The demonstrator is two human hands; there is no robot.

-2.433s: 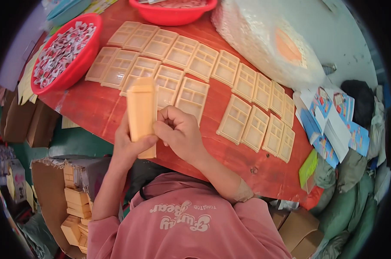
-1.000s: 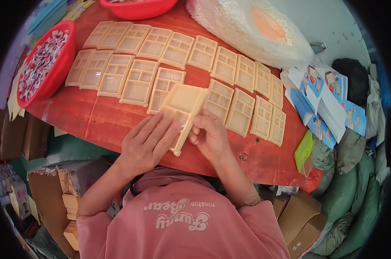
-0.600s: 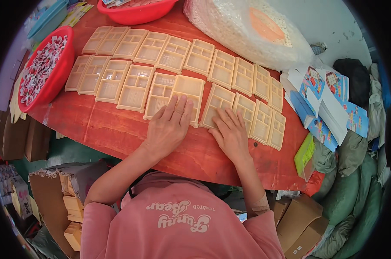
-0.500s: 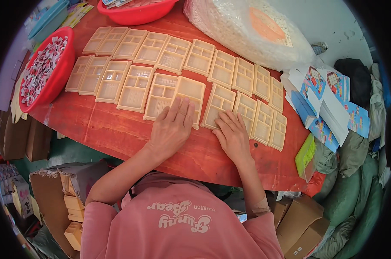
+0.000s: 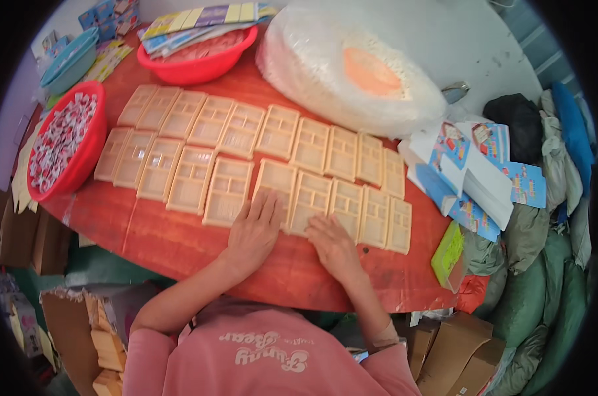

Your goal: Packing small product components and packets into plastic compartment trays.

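Left hand (image 5: 252, 235), palm down — beige tray (image 5: 276, 180) partly beneath

Soft, bright light covers the red table (image 5: 147, 226), with small glints sparkling on the trays (image 5: 193, 188)! The wall (image 5: 457, 49) glows pale, straight edges bow hard, corners sit black, and fine detail looks soft.

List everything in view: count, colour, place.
Compartment trays: 20, beige, two rows on table
Table: one, red, centre
Basins: two, red, left and far side
Tub: one, blue, far left
Packets: many, red-white, left basin
Plastic bag: one, clear, far side
Printed cartons: several, blue-white, right
Container: one, lime-green, right edge
Cardboard boxes: several, brown, both lower sides
Sacks: several, green, far right
Left hand: one, bare, on front-row tray
Right hand: one, bare, at next tray
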